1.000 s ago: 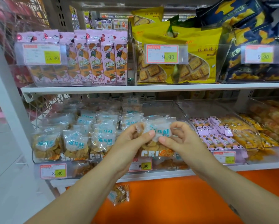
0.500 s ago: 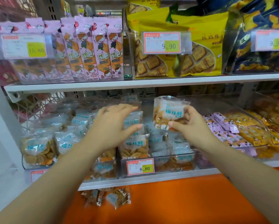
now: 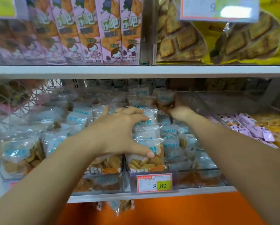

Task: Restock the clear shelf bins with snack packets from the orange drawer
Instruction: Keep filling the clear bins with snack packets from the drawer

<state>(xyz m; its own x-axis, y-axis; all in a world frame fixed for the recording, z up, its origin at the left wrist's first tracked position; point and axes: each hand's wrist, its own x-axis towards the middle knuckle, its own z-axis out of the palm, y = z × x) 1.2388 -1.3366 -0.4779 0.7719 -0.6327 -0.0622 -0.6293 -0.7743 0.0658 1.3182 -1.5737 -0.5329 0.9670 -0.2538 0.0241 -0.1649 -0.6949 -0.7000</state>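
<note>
Head view, right hand (image 3: 179,112) grips packet (image 3: 166,99), now deeper (bin (image 3: 201,178) rear), left hand (image 3: 118,132) splayed on packets (image 3: 152,137).

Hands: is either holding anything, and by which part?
Right hand pinches a snack packet by its lower end; left hand just rests on the binned packets.
</note>
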